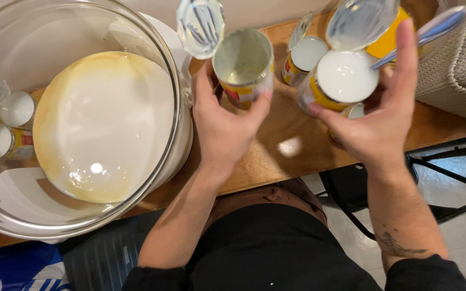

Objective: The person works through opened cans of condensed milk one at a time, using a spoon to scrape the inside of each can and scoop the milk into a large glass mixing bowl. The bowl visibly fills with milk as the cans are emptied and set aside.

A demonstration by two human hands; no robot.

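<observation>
While leaning over the near edge of the wooden counter, holding one tin in each hand. Left hand, grip closed round the empty can: thumb on its left side, fingers on its right, bare metal inside, lid bent up and hanging on. Right hand, grip likewise wrapped round the full can, brimming with white liquid, just right of the empty one, above the counter.

Judged from this: midway through emptying tins, one drained and one fresh in hand. Calls for a steady wrist on the full can, filled as it is to the rim.

To the left, one large glass bowl, holding a broad pool of white liquid with a yellowish edge.

Counting tins: two in hand; one partly hidden under the right hand; farther off, one open can and one yellow can behind the raised lid. Five at right, then. Through the bowl's left wall, at least two more cans, too distorted to count surely.

Farthest right, one metal spoon handle and one woven basket.
</observation>
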